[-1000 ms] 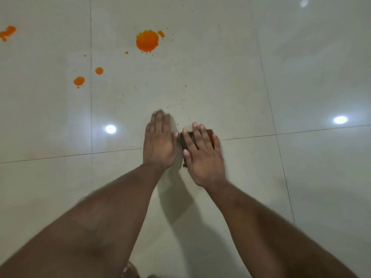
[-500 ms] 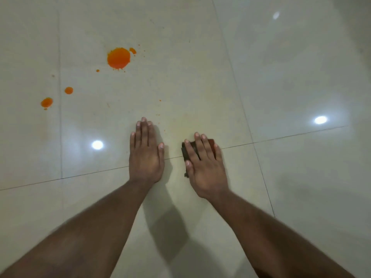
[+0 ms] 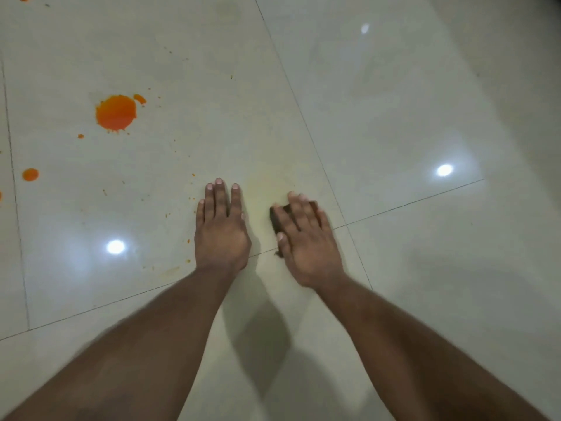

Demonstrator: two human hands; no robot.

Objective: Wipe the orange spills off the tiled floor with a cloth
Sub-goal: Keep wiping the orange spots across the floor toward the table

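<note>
Pressing flat with straight fingers, the right hand [image 3: 306, 238] hides most of the dark cloth [image 3: 277, 219], its long axis unclear. The left hand [image 3: 221, 230] lies flat, fingers straight, on the tiled floor [image 3: 394, 117], orange spills [image 3: 116, 112] well apart

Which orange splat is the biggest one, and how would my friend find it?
Start at the left hand pressed flat on the tiled floor, then look up and left on the same tile. The biggest orange spill is a round blob with a small droplet at its upper right, much larger than the dot lower left.
</note>
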